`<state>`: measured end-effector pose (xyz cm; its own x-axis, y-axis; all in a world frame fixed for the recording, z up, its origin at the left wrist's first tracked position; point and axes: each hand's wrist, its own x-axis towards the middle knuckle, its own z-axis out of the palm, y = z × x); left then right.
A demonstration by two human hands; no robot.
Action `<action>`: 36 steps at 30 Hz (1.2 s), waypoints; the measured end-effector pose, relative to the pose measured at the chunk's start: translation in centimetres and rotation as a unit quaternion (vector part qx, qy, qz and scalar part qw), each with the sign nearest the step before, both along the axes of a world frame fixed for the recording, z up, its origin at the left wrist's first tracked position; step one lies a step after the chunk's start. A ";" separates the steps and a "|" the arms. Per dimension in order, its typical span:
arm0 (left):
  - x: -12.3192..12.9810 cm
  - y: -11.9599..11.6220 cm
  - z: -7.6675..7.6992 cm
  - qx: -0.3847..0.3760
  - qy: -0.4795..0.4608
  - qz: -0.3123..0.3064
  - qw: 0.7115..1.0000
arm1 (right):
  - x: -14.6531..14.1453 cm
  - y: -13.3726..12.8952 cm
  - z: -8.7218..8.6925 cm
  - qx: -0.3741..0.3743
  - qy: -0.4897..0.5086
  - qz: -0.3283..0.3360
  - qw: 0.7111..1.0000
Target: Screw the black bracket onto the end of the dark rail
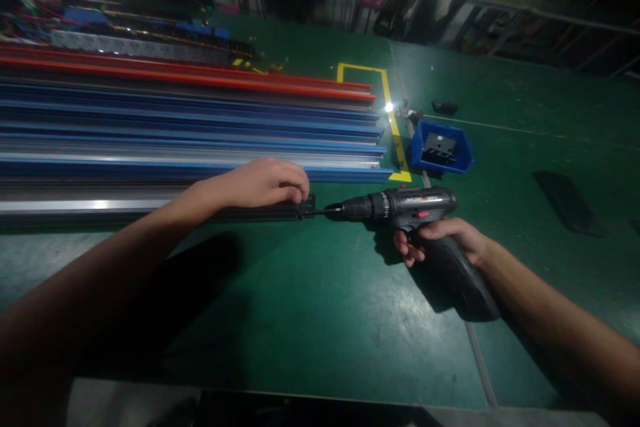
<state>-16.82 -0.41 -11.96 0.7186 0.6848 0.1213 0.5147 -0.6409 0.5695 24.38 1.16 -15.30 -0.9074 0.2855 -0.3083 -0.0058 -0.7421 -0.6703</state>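
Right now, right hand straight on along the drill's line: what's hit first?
The bit leads: drill in right hand aims at the dark end piece on the nearest rail, by the left hand. Looks touching or nearly; depth unclear.

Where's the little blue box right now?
In the head view, the blue box sits right of centre on the green table, just beyond the drill and beside the yellow tape.

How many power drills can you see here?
1. The black drill is in the right hand, its bit pointing toward the dark rail near the left hand. Others may be hidden.
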 end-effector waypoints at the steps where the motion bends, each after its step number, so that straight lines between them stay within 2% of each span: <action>1: 0.0 0.0 0.0 0.000 0.001 -0.001 1.000 | 0.0 0.0 0.0 -0.001 -0.001 0.000 1.000; 36: -0.1 0.1 -0.1 -0.003 0.006 -0.002 1.000 | 0.0 0.0 0.1 0.008 0.003 0.003 1.000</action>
